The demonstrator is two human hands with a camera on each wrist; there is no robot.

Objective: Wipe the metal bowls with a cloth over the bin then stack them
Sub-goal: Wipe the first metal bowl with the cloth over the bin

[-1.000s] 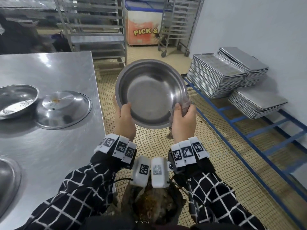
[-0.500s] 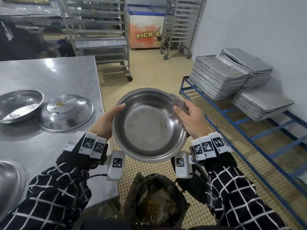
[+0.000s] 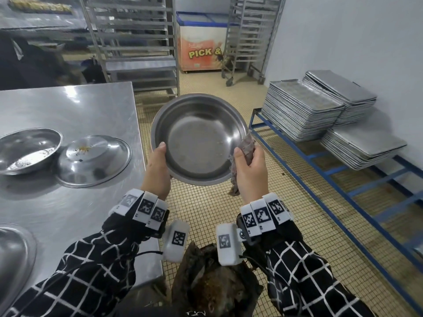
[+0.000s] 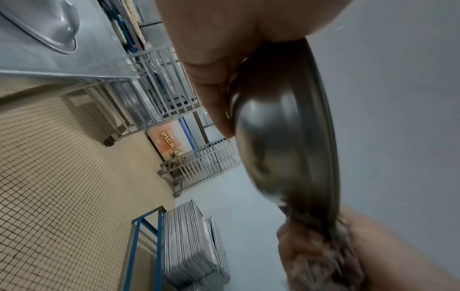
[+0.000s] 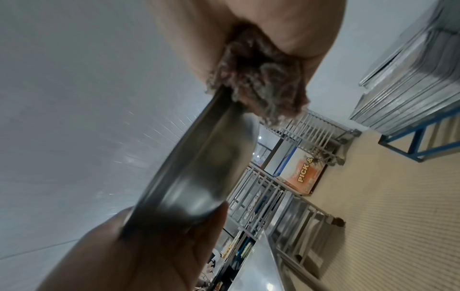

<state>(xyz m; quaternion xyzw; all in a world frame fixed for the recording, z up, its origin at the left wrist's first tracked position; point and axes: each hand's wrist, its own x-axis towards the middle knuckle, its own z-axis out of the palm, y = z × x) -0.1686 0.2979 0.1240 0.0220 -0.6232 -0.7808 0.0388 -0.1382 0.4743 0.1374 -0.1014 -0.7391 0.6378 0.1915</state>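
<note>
Bowl (image 3: 198,139) tilts toward the person, held in the air beyond the bin (image 3: 215,280) so scraps can drop. Left hand (image 3: 158,170) grasps its near-left rim for steadiness; right hand (image 3: 250,168) clutches the cloth (image 3: 246,146) pinched over the right rim.

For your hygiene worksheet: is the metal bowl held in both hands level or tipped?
Tipped. The bowl is tilted so its inside faces the head camera, with the left hand and right hand gripping opposite rims.
</note>
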